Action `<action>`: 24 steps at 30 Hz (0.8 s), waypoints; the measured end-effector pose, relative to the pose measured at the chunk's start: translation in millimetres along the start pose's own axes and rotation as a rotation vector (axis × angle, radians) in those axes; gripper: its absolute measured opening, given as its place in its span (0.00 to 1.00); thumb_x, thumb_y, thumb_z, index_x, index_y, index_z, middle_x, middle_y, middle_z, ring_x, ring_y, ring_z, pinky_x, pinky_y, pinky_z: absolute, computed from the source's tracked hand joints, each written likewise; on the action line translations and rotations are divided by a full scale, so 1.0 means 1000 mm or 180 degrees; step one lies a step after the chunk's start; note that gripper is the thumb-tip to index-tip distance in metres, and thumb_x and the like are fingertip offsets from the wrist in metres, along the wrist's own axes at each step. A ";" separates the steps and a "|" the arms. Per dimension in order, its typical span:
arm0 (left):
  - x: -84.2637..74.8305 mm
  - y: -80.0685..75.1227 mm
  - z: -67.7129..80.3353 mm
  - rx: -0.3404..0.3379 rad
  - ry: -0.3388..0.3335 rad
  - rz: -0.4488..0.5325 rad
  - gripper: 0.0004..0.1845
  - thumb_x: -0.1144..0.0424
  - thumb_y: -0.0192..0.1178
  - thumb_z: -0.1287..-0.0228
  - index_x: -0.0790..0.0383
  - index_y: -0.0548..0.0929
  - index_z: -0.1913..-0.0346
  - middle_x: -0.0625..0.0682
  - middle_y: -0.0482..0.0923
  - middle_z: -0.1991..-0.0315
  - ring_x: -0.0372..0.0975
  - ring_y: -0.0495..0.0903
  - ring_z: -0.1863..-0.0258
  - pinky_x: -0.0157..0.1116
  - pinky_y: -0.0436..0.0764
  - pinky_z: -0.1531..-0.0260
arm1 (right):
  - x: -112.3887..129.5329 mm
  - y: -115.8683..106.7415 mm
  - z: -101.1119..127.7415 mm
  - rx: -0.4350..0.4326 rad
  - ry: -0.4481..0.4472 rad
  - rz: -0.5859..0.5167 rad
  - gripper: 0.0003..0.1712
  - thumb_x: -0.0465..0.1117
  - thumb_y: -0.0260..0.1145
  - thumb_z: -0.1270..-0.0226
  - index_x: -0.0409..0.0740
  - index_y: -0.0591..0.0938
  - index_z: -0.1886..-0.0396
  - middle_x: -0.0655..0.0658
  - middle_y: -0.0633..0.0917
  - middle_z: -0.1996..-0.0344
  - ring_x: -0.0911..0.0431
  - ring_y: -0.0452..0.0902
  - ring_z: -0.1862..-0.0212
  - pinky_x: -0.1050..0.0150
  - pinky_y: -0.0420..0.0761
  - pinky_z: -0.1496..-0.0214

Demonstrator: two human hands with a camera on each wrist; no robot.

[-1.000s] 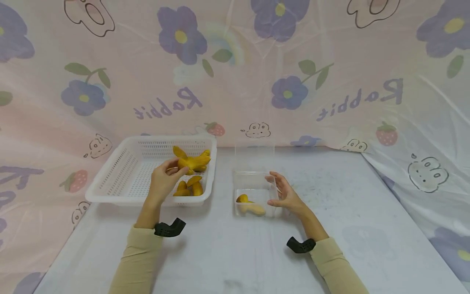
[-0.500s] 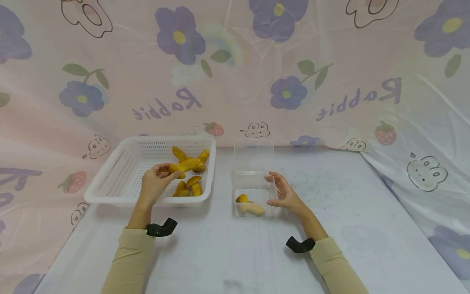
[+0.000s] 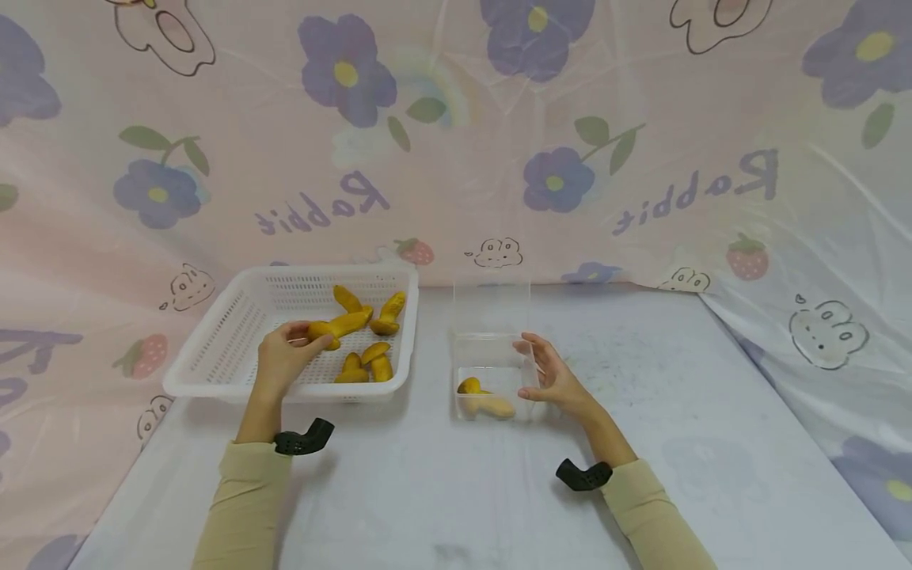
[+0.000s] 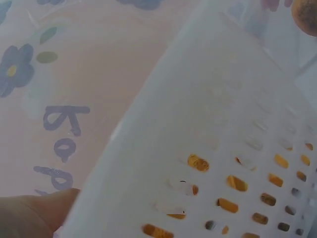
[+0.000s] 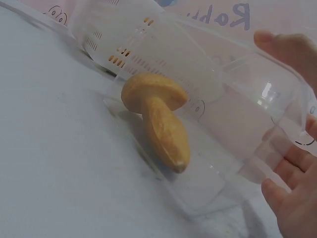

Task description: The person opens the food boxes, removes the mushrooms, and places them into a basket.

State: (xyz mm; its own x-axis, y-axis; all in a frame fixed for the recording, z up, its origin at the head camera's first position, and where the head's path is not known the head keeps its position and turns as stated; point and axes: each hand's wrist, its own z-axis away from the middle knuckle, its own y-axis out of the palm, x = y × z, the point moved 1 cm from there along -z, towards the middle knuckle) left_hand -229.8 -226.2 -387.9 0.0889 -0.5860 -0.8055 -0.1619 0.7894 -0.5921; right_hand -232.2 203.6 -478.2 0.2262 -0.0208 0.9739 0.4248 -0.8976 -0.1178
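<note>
My left hand [image 3: 288, 352] is inside the white perforated basket [image 3: 214, 332] and pinches one end of a long yellow mushroom-shaped piece [image 3: 343, 323], low over the basket floor. More yellow pieces lie beside it at the back [image 3: 390, 313] and front [image 3: 365, 364]. The left wrist view shows mostly the basket wall [image 4: 213, 124] and a fingertip [image 4: 29, 215]. My right hand [image 3: 552, 376] rests with relaxed fingers against the right wall of a clear plastic box [image 3: 492, 356]. One yellow mushroom [image 5: 158, 114] lies inside that box [image 5: 237, 99].
The clear box's lid [image 3: 492, 305] stands open at its back. A flower-printed pink sheet [image 3: 456, 158] hangs behind and drapes over the table's left and right edges. The grey tabletop [image 3: 442, 491] spreads in front of both containers.
My left hand has drawn the held yellow piece leftward and lower inside the basket, away from the other pieces. The right hand and the clear box have stayed put.
</note>
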 end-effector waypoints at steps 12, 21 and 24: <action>0.000 0.006 -0.001 -0.0317 -0.0090 -0.0075 0.31 0.59 0.59 0.34 0.79 0.68 0.36 0.75 0.74 0.41 0.60 0.76 0.41 0.51 0.77 0.39 | 0.002 0.001 0.001 -0.0002 -0.0003 0.0000 0.58 0.36 0.75 0.48 0.36 0.47 0.25 0.27 0.54 0.27 0.34 0.26 0.22 0.27 0.34 0.28; -0.004 0.007 0.002 -0.0541 0.0104 -0.0035 0.24 0.62 0.57 0.34 0.75 0.76 0.41 0.69 0.80 0.45 0.56 0.82 0.46 0.13 0.76 0.64 | 0.000 0.000 0.000 -0.0001 -0.0010 -0.0016 0.59 0.36 0.75 0.48 0.35 0.47 0.26 0.27 0.54 0.27 0.34 0.27 0.22 0.27 0.35 0.27; -0.007 0.007 0.004 -0.0592 0.0144 -0.0013 0.23 0.61 0.57 0.34 0.75 0.77 0.42 0.69 0.80 0.46 0.56 0.82 0.47 0.08 0.69 0.70 | -0.001 0.000 0.000 0.0002 0.0000 -0.0013 0.59 0.36 0.75 0.48 0.35 0.46 0.26 0.27 0.54 0.27 0.34 0.27 0.22 0.27 0.35 0.27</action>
State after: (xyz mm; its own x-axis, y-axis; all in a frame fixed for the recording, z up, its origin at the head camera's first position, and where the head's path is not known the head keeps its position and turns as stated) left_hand -227.8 -215.7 -386.4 0.0463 -0.5999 -0.7987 -0.3409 0.7421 -0.5772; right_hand -232.1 203.5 -478.9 0.2244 -0.0172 0.9743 0.4262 -0.8974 -0.1140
